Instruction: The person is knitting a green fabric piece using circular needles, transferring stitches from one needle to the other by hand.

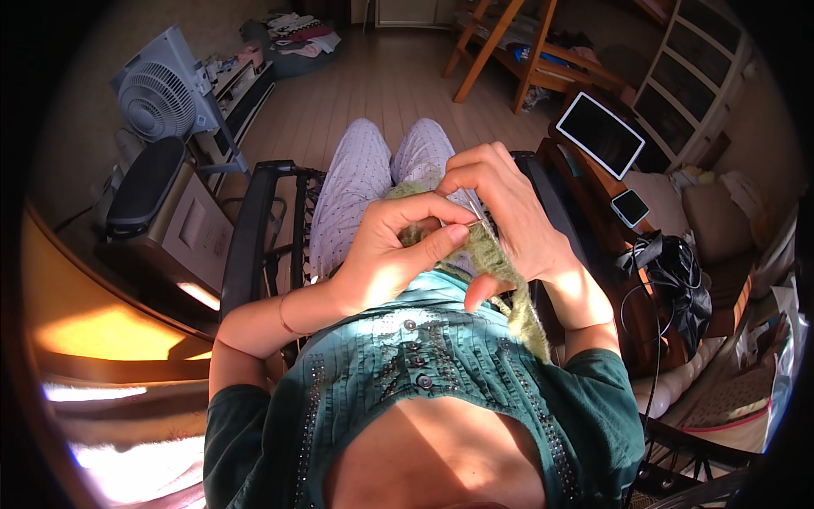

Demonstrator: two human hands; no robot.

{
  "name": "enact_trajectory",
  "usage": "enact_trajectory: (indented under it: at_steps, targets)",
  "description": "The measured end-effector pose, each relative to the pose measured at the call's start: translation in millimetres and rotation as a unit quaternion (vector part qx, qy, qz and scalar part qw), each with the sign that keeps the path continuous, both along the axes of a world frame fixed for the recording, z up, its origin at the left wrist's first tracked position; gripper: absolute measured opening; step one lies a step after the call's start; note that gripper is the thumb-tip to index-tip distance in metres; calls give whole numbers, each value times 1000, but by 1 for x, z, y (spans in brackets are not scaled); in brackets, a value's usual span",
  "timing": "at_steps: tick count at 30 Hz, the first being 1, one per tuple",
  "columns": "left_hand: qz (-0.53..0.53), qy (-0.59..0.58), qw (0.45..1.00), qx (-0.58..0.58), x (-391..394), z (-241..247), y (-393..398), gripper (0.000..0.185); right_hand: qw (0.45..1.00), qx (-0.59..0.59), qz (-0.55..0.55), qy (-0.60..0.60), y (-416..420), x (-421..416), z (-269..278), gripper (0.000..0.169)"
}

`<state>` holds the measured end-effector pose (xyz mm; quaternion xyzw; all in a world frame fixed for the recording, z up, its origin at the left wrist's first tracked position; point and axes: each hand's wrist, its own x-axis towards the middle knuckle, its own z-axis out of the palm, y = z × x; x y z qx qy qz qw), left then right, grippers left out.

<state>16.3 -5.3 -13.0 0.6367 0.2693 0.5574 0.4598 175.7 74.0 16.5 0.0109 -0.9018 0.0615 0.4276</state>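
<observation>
Green fuzzy knitting [502, 267] hangs between my hands above my lap, its strip trailing down to the right over my shirt. My left hand [410, 238] pinches the work and a needle near the tips with thumb and forefinger. Around the upper edge of the knitting curls my right hand [509, 203], its thumb lower down beside the fabric. Thin metal knitting needles [474, 205] show between the hands, their tips close together. More green knitting or yarn lies behind my left hand on my lap. My fingers hide part of the needles and stitches.
Black chair armrests [245, 242] flank me. At the right, a tablet [601, 135], a phone [630, 208] and a black bag [683, 286] with a cable rest on wooden furniture. A fan [156, 102] and a boxy appliance [197, 229] stand at the left.
</observation>
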Motion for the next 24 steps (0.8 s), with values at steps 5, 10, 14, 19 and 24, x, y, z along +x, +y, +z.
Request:
enact_trajectory:
  at_steps: [5,10,14,19,24]
  targets:
    - [32,-19,998,43,-2,0,2,13,983,102,-101,119,-10,19,5,65]
    - [78,-102,990,58,1,2,3,20,957,197,-171,123,-7,21,1,58]
    - [73,-79,992,69,-6,3,4,17,968,164,-133,136,-6,20,-2,59]
    - [22,-20,994,105,-4,-1,6,14,983,135,-38,117,-5,16,-4,50]
    - [46,-44,997,45,-6,2,5,16,967,132,-86,199,0,19,-5,47]
